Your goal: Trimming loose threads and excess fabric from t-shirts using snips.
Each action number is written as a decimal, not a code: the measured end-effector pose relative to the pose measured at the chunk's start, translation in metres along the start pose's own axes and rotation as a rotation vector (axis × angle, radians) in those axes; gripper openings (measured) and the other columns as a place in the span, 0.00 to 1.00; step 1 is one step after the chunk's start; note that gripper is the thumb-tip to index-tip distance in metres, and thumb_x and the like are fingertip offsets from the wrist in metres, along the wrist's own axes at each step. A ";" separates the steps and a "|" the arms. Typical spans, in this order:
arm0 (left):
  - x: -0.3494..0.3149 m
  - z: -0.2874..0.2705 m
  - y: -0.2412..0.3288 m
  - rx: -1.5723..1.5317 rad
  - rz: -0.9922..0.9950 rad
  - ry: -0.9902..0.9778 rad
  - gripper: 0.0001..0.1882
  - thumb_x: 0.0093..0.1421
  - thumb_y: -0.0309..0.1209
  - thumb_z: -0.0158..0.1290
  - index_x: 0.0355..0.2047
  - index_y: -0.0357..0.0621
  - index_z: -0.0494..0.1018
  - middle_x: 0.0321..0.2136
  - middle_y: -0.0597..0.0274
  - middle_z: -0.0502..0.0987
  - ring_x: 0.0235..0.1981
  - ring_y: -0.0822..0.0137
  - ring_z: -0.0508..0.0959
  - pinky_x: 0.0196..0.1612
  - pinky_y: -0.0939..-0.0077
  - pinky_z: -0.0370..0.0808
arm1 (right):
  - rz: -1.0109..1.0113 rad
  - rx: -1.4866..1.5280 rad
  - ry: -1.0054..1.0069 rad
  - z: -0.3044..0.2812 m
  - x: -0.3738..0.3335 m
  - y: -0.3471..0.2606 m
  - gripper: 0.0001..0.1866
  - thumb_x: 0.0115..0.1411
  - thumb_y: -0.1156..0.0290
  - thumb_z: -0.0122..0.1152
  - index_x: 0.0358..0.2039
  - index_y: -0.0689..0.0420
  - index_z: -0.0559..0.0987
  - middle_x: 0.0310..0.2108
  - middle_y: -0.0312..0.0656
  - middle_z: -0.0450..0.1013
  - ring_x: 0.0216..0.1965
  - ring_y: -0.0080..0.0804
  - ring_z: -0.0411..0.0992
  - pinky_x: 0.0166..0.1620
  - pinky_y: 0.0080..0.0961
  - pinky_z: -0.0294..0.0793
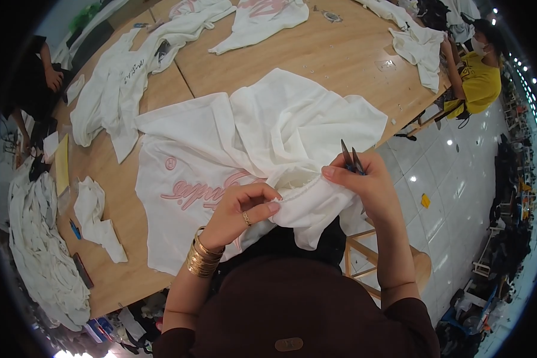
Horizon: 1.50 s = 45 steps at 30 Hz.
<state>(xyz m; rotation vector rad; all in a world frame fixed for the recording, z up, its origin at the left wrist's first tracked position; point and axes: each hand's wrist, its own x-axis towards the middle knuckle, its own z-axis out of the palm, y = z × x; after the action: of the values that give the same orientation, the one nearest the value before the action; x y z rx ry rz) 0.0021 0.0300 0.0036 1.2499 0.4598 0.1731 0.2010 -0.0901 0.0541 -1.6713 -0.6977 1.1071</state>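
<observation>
A white garment (304, 119) with pink raised lettering is spread across the near part of the table and hangs over the edge toward my lap. My left hand (244, 209), with a ring and gold bangles at the wrist, pinches the garment's seam between thumb and fingers. On the other end of this stitched edge, my right hand (362, 179) grips the cloth between thumb and forefinger. Tucked in that same hand are small thread snips (351, 160), dark blades pointing up and apart. The rough seam stretches between both hands.
More white garments (110, 89) lie on the wooden table (346, 56), with a large heap (42, 256) at the left. Small blue-handled snips (75, 230) and a dark flat object (82, 269) rest nearby. A person in yellow (482, 83) works at right, another in dark clothes (36, 80) at left.
</observation>
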 end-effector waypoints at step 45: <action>0.005 0.010 -0.005 -0.052 -0.082 0.132 0.09 0.60 0.31 0.50 0.32 0.38 0.75 0.25 0.75 0.71 0.28 0.83 0.66 0.35 0.86 0.63 | -0.717 -1.009 0.154 0.027 -0.025 0.021 0.10 0.50 0.64 0.62 0.31 0.51 0.73 0.20 0.33 0.65 0.23 0.29 0.67 0.25 0.24 0.66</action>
<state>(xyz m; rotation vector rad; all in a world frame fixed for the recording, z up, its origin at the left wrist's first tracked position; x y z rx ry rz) 0.0103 0.0214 0.0001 1.1707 0.6162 0.1979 0.1653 -0.1071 0.0405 -1.9787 -1.7578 0.0562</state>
